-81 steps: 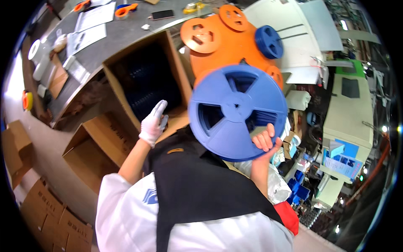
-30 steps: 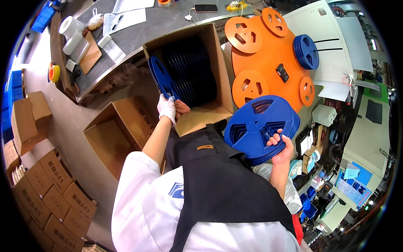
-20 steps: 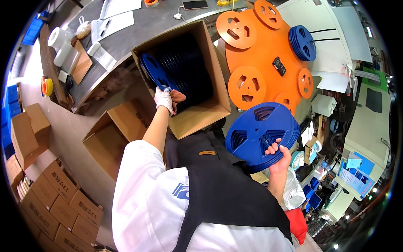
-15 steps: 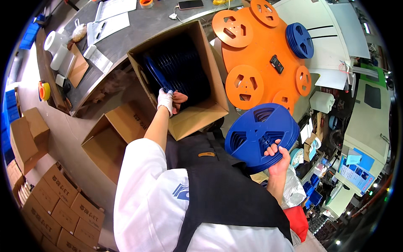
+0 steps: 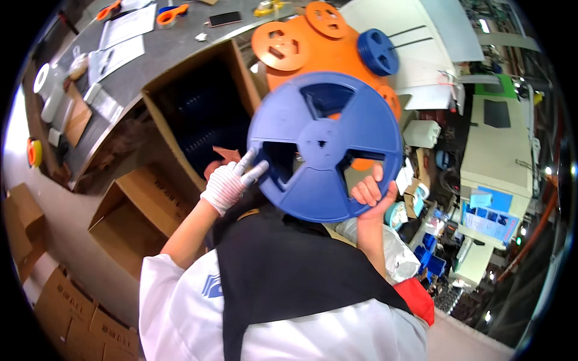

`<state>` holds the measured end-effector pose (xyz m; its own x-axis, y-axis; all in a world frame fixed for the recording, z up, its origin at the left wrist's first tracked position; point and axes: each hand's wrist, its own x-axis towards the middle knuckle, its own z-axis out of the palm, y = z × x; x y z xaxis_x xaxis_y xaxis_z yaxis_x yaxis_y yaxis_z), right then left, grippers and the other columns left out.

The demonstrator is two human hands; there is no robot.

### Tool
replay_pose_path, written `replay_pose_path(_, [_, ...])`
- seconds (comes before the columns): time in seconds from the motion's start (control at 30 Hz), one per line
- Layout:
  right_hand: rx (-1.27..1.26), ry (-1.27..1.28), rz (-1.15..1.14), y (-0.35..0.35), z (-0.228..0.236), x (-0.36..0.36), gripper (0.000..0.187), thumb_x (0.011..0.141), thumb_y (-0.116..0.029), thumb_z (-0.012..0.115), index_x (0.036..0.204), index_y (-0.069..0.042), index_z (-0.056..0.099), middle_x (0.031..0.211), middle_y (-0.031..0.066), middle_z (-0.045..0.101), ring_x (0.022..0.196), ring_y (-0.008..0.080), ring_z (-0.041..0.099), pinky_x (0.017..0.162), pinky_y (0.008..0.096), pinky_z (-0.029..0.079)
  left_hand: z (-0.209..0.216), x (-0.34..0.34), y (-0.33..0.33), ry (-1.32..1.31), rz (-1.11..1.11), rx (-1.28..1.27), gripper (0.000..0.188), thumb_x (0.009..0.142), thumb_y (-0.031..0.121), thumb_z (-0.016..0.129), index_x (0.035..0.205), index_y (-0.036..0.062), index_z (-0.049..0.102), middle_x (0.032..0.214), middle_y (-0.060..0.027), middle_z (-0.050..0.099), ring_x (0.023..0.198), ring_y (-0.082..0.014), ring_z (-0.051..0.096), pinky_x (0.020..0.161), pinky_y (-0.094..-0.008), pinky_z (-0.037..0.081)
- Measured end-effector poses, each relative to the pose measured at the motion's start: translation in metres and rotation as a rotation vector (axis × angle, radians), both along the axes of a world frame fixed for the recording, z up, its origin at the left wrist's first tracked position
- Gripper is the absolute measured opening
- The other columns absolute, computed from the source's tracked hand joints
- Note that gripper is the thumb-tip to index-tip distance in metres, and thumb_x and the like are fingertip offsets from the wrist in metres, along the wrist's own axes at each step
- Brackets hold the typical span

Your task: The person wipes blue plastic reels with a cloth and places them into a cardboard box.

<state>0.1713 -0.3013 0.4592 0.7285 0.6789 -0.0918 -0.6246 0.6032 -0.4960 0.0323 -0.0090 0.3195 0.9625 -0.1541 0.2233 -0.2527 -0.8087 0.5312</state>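
A large blue plastic reel (image 5: 325, 147) with three cut-out windows is held up in front of my apron, its flat side facing me. My right hand (image 5: 373, 195) grips its lower right rim, fingers hooked through a window. At the reel's left edge is my left hand (image 5: 224, 188) in a white glove, two fingers stretched out and apart, their tips overlapping the rim; whether they press on it I cannot tell. Whether more reels lie behind this one is hidden. Beside my left hand an open cardboard box (image 5: 171, 129) contains dark blue reels (image 5: 208, 144).
Behind the reel, an orange round table (image 5: 343, 54) bears orange reels (image 5: 280, 47) and a small blue reel stack (image 5: 378, 52). A grey workbench (image 5: 171, 45) holds papers, tape and a phone. Another open carton (image 5: 141, 210) stands on the floor at left; stacked cartons (image 5: 72, 313) are lower left.
My left hand has come out of the box and moved to the blue reel's edge. My right hand has raised the reel leftward and turned it face-on. The whole view has shifted.
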Motion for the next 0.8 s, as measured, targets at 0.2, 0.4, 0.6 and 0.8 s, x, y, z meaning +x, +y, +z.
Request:
replay_pose_path(0.2, [0.184, -0.113, 0.110, 0.017, 0.008, 0.012, 0.030, 0.091, -0.032, 0.058, 0.089, -0.011, 0.038, 0.049, -0.0070, 0.038, 0.039, 0.0036, 0.040, 0.044, 0.0205, 0.032, 0.056, 0.010, 0.000, -0.135, 0.008, 0.296, 0.036, 0.075, 0.007, 0.056, 0.109, 0.0138, 0.061, 0.134, -0.0094, 0.049, 0.054, -0.0171, 0.056, 0.046, -0.0295, 0.049])
replay_pose_path(0.4, [0.172, -0.139, 0.182, 0.015, 0.014, 0.021, 0.036, 0.091, -0.040, 0.057, 0.097, -0.008, 0.041, 0.052, -0.0060, 0.040, 0.040, 0.0045, 0.040, 0.043, 0.0207, 0.033, 0.075, -0.003, -0.001, -0.104, 0.005, 0.332, 0.037, 0.075, 0.010, 0.056, 0.112, 0.0118, 0.059, 0.132, -0.0109, 0.052, 0.056, -0.0163, 0.054, 0.049, -0.0304, 0.047])
replay_pose_path(0.6, [-0.607, 0.003, -0.250, 0.057, 0.038, 0.019, 0.055, 0.093, -0.048, 0.047, 0.119, 0.000, 0.049, 0.071, 0.0050, 0.049, 0.064, 0.0179, 0.049, 0.059, 0.0317, 0.042, 0.052, -0.014, 0.012, -0.095, 0.081, -0.491, 0.028, 0.075, 0.004, 0.061, 0.103, 0.0043, 0.060, 0.113, -0.0140, 0.063, 0.067, -0.0158, 0.063, 0.056, -0.0270, 0.050])
replay_pose_path(0.8, [-0.526, 0.092, -0.062, 0.011, -0.008, 0.018, 0.030, 0.096, -0.033, 0.048, 0.104, -0.005, 0.055, 0.065, 0.0001, 0.044, 0.057, 0.0127, 0.041, 0.054, 0.0275, 0.036, 0.038, -0.039, 0.008, 0.517, 0.199, -1.841, 0.027, 0.091, 0.027, 0.059, 0.097, 0.0013, 0.060, 0.097, -0.0130, 0.064, 0.095, -0.0223, 0.060, 0.088, -0.0351, 0.047])
